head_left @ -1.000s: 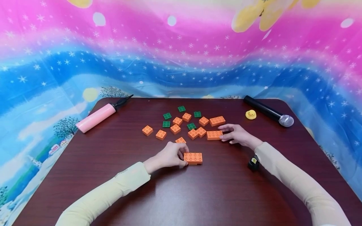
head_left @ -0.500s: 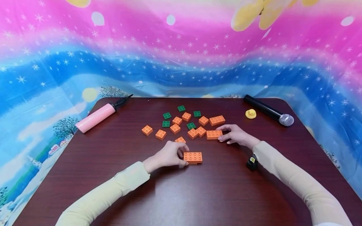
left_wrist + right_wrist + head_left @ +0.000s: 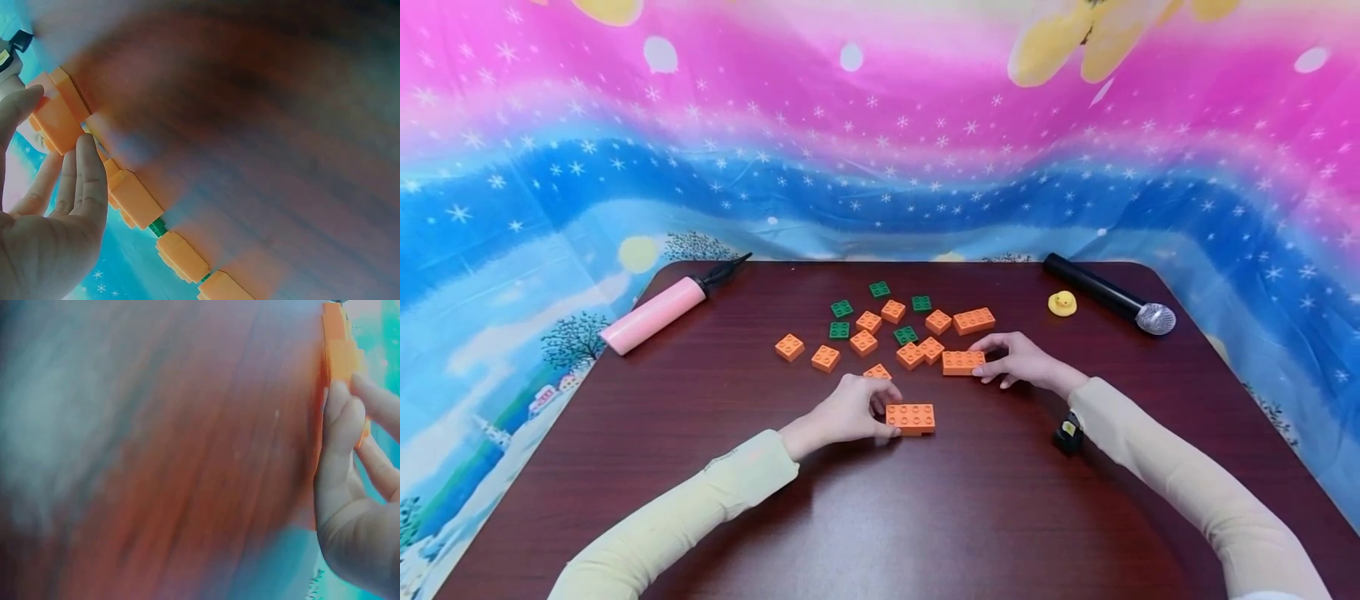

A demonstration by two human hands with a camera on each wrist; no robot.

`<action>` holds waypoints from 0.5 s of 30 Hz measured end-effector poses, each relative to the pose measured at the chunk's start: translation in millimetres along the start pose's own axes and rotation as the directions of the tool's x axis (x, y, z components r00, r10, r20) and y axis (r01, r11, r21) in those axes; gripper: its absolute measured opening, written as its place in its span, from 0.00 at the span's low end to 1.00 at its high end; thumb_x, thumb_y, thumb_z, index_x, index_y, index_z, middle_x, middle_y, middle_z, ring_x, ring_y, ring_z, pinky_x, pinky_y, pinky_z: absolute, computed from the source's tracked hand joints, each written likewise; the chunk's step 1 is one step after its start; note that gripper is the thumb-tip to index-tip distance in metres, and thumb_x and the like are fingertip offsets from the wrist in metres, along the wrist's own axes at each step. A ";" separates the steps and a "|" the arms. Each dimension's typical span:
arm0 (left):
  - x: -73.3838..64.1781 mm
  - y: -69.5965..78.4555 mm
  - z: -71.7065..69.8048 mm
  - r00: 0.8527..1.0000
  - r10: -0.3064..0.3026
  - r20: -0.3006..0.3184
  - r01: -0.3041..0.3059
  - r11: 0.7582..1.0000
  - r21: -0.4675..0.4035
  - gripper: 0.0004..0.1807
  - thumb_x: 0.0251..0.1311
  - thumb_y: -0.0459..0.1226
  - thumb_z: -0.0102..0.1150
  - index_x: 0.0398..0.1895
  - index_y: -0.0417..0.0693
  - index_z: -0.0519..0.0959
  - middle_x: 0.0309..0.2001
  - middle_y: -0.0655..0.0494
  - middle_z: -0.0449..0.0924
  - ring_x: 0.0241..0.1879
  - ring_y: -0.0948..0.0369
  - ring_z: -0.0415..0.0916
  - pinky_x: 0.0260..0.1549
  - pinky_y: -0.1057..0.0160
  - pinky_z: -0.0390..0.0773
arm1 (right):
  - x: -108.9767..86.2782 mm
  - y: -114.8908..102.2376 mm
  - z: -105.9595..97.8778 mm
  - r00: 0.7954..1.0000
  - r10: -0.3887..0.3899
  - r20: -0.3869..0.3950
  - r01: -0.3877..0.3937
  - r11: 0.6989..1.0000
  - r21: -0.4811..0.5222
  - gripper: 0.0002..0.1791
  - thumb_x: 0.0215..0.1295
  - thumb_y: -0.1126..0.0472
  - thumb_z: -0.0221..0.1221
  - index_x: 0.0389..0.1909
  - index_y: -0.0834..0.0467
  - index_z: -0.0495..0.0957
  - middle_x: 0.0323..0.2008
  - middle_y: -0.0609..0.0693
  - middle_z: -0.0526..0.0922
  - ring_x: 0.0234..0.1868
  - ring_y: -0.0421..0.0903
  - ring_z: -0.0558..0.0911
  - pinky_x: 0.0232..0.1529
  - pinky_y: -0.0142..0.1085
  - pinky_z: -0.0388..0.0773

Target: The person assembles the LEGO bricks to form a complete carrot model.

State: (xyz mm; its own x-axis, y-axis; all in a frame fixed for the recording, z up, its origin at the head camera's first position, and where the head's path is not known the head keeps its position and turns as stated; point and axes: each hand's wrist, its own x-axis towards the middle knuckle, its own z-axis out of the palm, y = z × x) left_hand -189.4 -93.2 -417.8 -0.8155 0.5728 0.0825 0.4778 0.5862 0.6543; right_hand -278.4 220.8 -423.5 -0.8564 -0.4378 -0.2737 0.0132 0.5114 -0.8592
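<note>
My left hand (image 3: 847,410) grips a long orange building brick (image 3: 911,417) by its left end, thumb in front and fingers behind. Below its front edge an orange lower part shows, set in from the right end. In the left wrist view, the held orange brick (image 3: 59,122) sits between thumb and fingertips. Farther right, my right hand (image 3: 1021,360) pinches the right end of another long orange brick (image 3: 962,362). The right wrist view has thumb and finger at the near end of this orange brick (image 3: 342,359).
Several small orange bricks (image 3: 789,347) and flat green bricks (image 3: 839,330) lie scattered behind the hands. A third long orange brick (image 3: 973,321) lies behind the right hand. A pink pump (image 3: 657,315), a rubber duck (image 3: 1062,303) and a microphone (image 3: 1108,293) lie farther out.
My right hand has moved left to the long orange brick, taken its right end and shifted it slightly left and nearer. The left hand has stayed in place with its brick.
</note>
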 end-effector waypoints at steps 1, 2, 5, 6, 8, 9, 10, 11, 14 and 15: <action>0.0 0.0 -0.1 1.000 -0.003 0.004 0.003 1.000 -0.005 0.19 0.46 0.40 0.73 0.43 0.47 0.81 0.33 0.57 0.82 0.32 0.64 0.79 0.32 0.70 0.77 | -0.9 -0.4 0.3 1.000 -0.005 0.009 0.005 1.000 -0.005 0.26 0.59 0.58 0.66 0.57 0.62 0.73 0.55 0.63 0.72 0.32 0.45 0.84 0.25 0.37 0.81; 0.0 0.0 0.0 1.000 -0.007 0.008 0.007 1.000 -0.010 0.20 0.46 0.40 0.73 0.44 0.47 0.81 0.33 0.56 0.82 0.32 0.64 0.79 0.31 0.70 0.78 | -1.7 -0.9 0.7 1.000 -0.005 0.017 0.005 1.000 -0.006 0.26 0.59 0.58 0.66 0.57 0.62 0.73 0.56 0.63 0.72 0.33 0.45 0.85 0.26 0.37 0.81; -0.1 0.4 -0.1 1.000 -0.010 0.012 0.010 1.000 -0.016 0.20 0.47 0.39 0.73 0.45 0.46 0.81 0.34 0.55 0.82 0.32 0.63 0.79 0.31 0.71 0.77 | -5.3 -3.6 2.5 0.999 -0.009 0.038 0.009 1.000 0.003 0.27 0.59 0.57 0.66 0.57 0.62 0.73 0.56 0.63 0.72 0.35 0.46 0.85 0.28 0.38 0.82; -0.1 0.3 -0.1 1.000 -0.010 0.012 0.010 1.000 -0.018 0.20 0.47 0.39 0.73 0.44 0.46 0.81 0.34 0.55 0.82 0.32 0.63 0.79 0.30 0.71 0.77 | -6.9 -5.0 3.6 0.999 -0.014 0.044 0.014 1.000 0.010 0.27 0.59 0.57 0.66 0.57 0.62 0.72 0.55 0.63 0.72 0.36 0.46 0.86 0.29 0.39 0.83; 0.0 0.5 -0.3 1.000 -0.008 0.011 0.009 1.000 -0.020 0.18 0.46 0.39 0.73 0.43 0.46 0.82 0.33 0.56 0.83 0.31 0.64 0.79 0.29 0.71 0.77 | -9.2 -8.2 5.8 0.998 -0.020 0.052 0.019 0.999 0.028 0.27 0.59 0.58 0.66 0.57 0.63 0.72 0.53 0.63 0.73 0.38 0.46 0.86 0.31 0.40 0.83; 0.0 0.5 -0.3 1.000 -0.006 0.012 0.006 1.000 -0.021 0.18 0.46 0.39 0.73 0.42 0.46 0.82 0.32 0.56 0.83 0.30 0.65 0.79 0.29 0.71 0.77 | -10.9 -10.3 7.2 0.998 -0.028 0.057 0.026 0.999 0.037 0.27 0.59 0.58 0.66 0.57 0.63 0.72 0.52 0.62 0.74 0.38 0.47 0.86 0.32 0.40 0.83; 0.0 0.9 -0.4 1.000 -0.001 0.012 0.002 1.000 -0.022 0.17 0.46 0.39 0.73 0.41 0.46 0.82 0.32 0.56 0.83 0.29 0.65 0.79 0.28 0.71 0.77 | -12.8 -12.7 8.9 0.997 -0.039 0.060 0.037 0.998 0.045 0.27 0.59 0.59 0.66 0.57 0.64 0.72 0.51 0.62 0.75 0.38 0.47 0.86 0.32 0.41 0.83; 0.1 1.0 -0.4 1.000 0.001 0.012 -0.001 1.000 -0.025 0.17 0.46 0.39 0.73 0.41 0.46 0.82 0.31 0.56 0.83 0.28 0.66 0.79 0.28 0.71 0.77 | -14.5 -15.1 10.5 0.997 -0.049 0.061 0.045 0.998 0.051 0.27 0.59 0.59 0.66 0.57 0.64 0.72 0.49 0.62 0.76 0.38 0.47 0.86 0.33 0.41 0.83; 0.1 1.7 -0.4 1.000 0.004 0.012 -0.003 0.999 -0.036 0.17 0.45 0.38 0.74 0.40 0.45 0.83 0.31 0.56 0.84 0.26 0.69 0.79 0.27 0.72 0.78 | -20.4 -23.6 16.8 0.995 -0.084 0.062 0.081 0.995 0.058 0.27 0.58 0.59 0.67 0.56 0.64 0.73 0.43 0.61 0.81 0.36 0.47 0.86 0.33 0.42 0.83; 0.0 1.9 -0.3 1.000 0.002 0.011 -0.002 0.999 -0.039 0.17 0.45 0.38 0.74 0.39 0.44 0.83 0.31 0.55 0.84 0.25 0.69 0.79 0.27 0.72 0.78 | -22.7 -26.3 19.2 0.993 -0.099 0.062 0.095 0.994 0.060 0.27 0.58 0.59 0.67 0.56 0.64 0.73 0.42 0.60 0.83 0.36 0.48 0.86 0.33 0.42 0.83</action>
State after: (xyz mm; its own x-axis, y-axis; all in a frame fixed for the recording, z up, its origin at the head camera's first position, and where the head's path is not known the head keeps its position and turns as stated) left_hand -188.6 -92.3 -416.3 -0.8108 0.5805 0.0752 0.4661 0.5625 0.6829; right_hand -249.4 203.1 -402.9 -0.8198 -0.5313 -0.2138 -0.0373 0.4220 -0.9058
